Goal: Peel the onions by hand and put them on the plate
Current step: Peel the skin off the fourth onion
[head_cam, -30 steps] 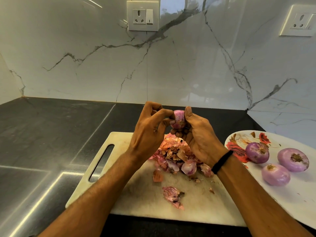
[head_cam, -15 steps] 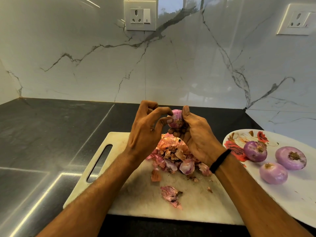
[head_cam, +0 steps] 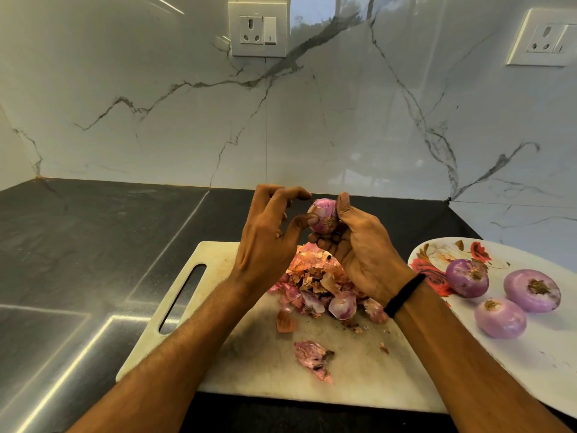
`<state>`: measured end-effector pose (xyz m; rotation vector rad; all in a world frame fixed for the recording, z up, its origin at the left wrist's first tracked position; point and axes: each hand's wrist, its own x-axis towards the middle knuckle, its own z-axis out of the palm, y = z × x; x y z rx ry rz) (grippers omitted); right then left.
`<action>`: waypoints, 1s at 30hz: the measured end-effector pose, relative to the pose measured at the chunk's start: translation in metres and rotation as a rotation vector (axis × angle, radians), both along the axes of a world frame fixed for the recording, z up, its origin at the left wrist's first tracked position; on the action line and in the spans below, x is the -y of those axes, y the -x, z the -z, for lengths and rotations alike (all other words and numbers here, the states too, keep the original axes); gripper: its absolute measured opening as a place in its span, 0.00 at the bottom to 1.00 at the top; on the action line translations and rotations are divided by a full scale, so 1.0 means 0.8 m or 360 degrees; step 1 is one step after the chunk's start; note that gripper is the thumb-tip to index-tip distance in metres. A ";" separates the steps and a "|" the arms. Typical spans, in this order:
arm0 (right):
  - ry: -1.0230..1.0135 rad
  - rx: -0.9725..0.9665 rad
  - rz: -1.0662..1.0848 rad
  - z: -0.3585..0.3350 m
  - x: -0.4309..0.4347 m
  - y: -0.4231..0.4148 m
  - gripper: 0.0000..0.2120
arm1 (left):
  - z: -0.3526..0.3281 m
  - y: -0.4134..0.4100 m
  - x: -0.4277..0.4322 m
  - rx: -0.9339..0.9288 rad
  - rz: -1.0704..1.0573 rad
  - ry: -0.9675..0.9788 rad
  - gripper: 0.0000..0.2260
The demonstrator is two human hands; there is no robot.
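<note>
A small purple onion [head_cam: 324, 215] with scraps of dry skin on it is held up above the cutting board. My right hand [head_cam: 359, 251] grips it, thumb on its right side and fingers curled under it. My left hand [head_cam: 268, 242] has its thumb tip pressed on the onion's left side, with the index finger arched over the top and the other fingers curled. Three peeled onions [head_cam: 466, 278] [head_cam: 532, 290] [head_cam: 500, 317] lie on the white flowered plate [head_cam: 530, 364] at the right.
A heap of onion skins [head_cam: 321, 285] sits on the white cutting board [head_cam: 256, 364], with a loose peel [head_cam: 313, 357] nearer me. The board lies on a dark counter [head_cam: 93, 245] below a marble wall with two sockets [head_cam: 257, 29].
My left hand's fingers have spread a little away from the onion, leaving the thumb on it. The onion stays in my right hand at about the same spot.
</note>
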<state>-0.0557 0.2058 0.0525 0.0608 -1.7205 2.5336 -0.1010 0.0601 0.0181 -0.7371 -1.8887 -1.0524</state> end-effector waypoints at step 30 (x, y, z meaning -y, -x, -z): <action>-0.0033 -0.0037 -0.0014 -0.001 0.000 -0.003 0.20 | 0.001 0.001 0.001 -0.0124 -0.0015 0.0095 0.09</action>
